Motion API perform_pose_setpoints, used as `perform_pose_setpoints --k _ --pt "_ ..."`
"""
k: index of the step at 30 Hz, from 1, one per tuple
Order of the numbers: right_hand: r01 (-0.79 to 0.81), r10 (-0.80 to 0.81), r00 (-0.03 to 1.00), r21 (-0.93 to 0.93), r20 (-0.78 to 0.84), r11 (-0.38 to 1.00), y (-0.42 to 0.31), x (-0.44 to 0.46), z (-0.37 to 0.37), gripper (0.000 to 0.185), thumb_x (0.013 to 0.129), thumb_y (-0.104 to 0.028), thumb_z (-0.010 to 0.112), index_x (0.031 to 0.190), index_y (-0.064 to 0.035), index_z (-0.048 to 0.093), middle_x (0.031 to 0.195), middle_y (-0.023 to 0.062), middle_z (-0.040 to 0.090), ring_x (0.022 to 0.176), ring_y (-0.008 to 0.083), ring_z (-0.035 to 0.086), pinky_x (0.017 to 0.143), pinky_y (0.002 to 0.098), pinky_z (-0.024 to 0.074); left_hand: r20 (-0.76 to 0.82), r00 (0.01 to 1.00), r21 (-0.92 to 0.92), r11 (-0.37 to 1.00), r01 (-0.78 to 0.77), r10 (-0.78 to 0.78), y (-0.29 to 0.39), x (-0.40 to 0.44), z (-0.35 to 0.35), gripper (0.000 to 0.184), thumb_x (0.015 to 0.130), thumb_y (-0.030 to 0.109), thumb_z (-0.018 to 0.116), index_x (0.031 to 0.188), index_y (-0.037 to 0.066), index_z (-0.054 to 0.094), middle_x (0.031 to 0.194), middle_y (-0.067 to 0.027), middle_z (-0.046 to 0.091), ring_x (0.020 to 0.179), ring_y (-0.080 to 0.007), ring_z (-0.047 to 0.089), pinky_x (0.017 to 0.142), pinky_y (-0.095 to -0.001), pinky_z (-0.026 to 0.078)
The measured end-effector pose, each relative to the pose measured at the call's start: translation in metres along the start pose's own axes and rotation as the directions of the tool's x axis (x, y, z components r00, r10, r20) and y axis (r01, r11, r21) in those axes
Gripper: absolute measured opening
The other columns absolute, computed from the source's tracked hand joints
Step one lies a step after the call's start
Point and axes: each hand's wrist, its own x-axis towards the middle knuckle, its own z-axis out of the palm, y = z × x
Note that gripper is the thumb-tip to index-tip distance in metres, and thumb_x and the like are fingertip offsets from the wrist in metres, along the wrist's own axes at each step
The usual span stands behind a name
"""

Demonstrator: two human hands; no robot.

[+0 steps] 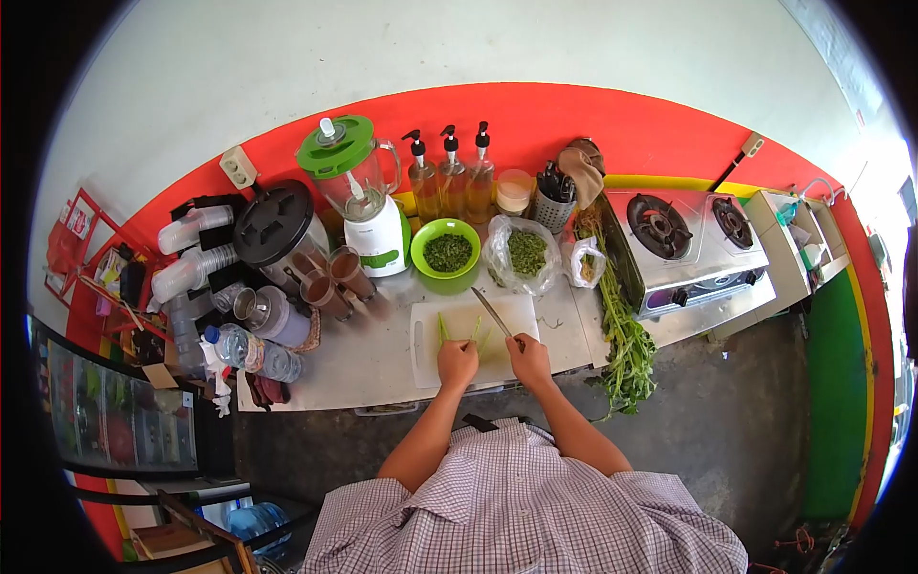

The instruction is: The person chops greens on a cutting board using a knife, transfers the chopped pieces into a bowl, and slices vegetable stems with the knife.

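Note:
A white cutting board [427, 362] lies on the counter in front of me. My left hand [458, 363] is closed around thin green stalks [443, 327] over the board's left half. In my right hand [528, 362] is a knife [491, 312], its blade slanting up and left across the board. Just behind the board stands a green bowl [418, 251] with chopped greens [448, 253] in it. Beside it, to the right, a clear plastic bag [552, 271] holds more chopped greens [526, 253].
A blender [376, 234], pump bottles [451, 177] and a utensil holder [552, 209] line the wall. Leafy stalks [626, 354] hang over the front edge near the gas stove [703, 273]. Brown cups [326, 295] and water bottles [239, 348] stand at left.

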Motion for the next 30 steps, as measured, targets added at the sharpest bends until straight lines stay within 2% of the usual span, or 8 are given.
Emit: perform_pose_setpoints --k 3,5,9,11,12,14,17,30 --pt "0.051 -0.053 0.998 0.116 0.015 0.992 -0.017 0.002 -0.001 0.037 0.098 -0.032 0.062 0.094 0.0032 0.070 0.065 0.0133 0.062 0.057 0.0237 0.057 0.059 0.0385 0.0449 -0.035 0.997 -0.195 0.979 -0.068 0.062 -0.005 0.006 -0.007 0.022 0.092 0.020 0.067 0.090 0.000 0.076 0.076 -0.0181 0.072 0.071 -0.0329 0.070 0.069 -0.0415 0.053" --pt "0.081 -0.087 0.995 0.125 0.043 0.989 -0.031 0.001 0.000 0.037 0.099 -0.032 0.062 0.093 0.0037 0.069 0.063 0.0111 0.058 0.056 0.0191 0.051 0.057 0.0365 0.0417 -0.002 1.000 -0.486 0.874 -0.026 0.029 -0.007 0.008 -0.013 0.018 0.093 0.014 0.070 0.101 -0.001 0.075 0.086 -0.0101 0.075 0.076 -0.0197 0.070 0.071 -0.0342 0.052" --pt "0.163 -0.194 0.971 0.204 0.140 0.965 -0.058 -0.007 -0.003 0.035 0.100 -0.028 0.063 0.090 0.0049 0.067 0.060 0.0067 0.051 0.056 0.0117 0.042 0.053 0.0332 0.0360 0.135 0.989 -0.606 0.785 0.130 -0.060 0.014 -0.006 -0.053 0.022 0.094 0.010 0.071 0.112 -0.003 0.071 0.094 -0.0054 0.073 0.085 -0.0136 0.068 0.077 -0.0280 0.053" --pt "0.197 -0.242 0.956 0.251 0.165 0.948 -0.070 -0.014 -0.003 0.033 0.100 -0.026 0.064 0.090 0.0050 0.067 0.060 0.0065 0.052 0.056 0.0113 0.043 0.053 0.0329 0.0363 0.159 0.987 -0.817 0.559 0.143 -0.019 0.016 -0.009 -0.063 0.021 0.095 0.009 0.068 0.113 -0.003 0.070 0.100 -0.0077 0.073 0.090 -0.0141 0.068 0.083 -0.0280 0.054" --pt "0.225 -0.285 0.942 0.297 0.177 0.928 -0.074 -0.017 -0.003 0.031 0.100 -0.025 0.064 0.090 0.0051 0.067 0.061 0.0063 0.052 0.057 0.0108 0.043 0.054 0.0325 0.0366 0.151 0.988 -0.820 0.556 0.139 -0.024 0.018 -0.011 -0.069 0.021 0.095 0.009 0.068 0.113 -0.003 0.070 0.100 -0.0077 0.073 0.090 -0.0141 0.068 0.083 -0.0280 0.054" --pt "0.261 -0.324 0.928 0.296 0.186 0.919 -0.079 -0.022 -0.003 0.030 0.099 -0.023 0.065 0.090 0.0050 0.067 0.062 0.0065 0.053 0.058 0.0113 0.044 0.054 0.0323 0.0371 0.208 0.978 -0.925 0.331 0.188 0.024 0.025 -0.013 -0.082 0.022 0.096 0.007 0.067 0.115 -0.005 0.067 0.106 -0.0066 0.071 0.097 -0.0156 0.068 0.090 -0.0283 0.055" --pt "0.318 -0.379 0.904 0.283 0.197 0.905 -0.089 -0.028 -0.007 0.026 0.097 -0.021 0.066 0.091 0.0046 0.067 0.064 0.0077 0.054 0.059 0.0129 0.046 0.055 0.0324 0.0388 0.233 0.972 -0.943 0.251 0.220 0.022 0.038 -0.021 -0.102 0.018 0.096 0.007 0.068 0.113 -0.001 0.067 0.107 -0.0045 0.070 0.100 -0.0137 0.067 0.089 -0.0271 0.053" --pt "0.452 -0.498 0.849 0.248 0.174 0.857 -0.087 -0.042 -0.011 0.019 0.092 -0.017 0.070 0.091 0.0027 0.068 0.073 0.0134 0.063 0.062 0.0222 0.058 0.059 0.0349 0.0461 0.086 0.996 -0.950 0.299 0.089 -0.023 0.044 -0.033 -0.111 0.013 0.095 0.010 0.073 0.105 0.005 0.067 0.096 0.0004 0.069 0.086 -0.0077 0.063 0.078 -0.0239 0.049"
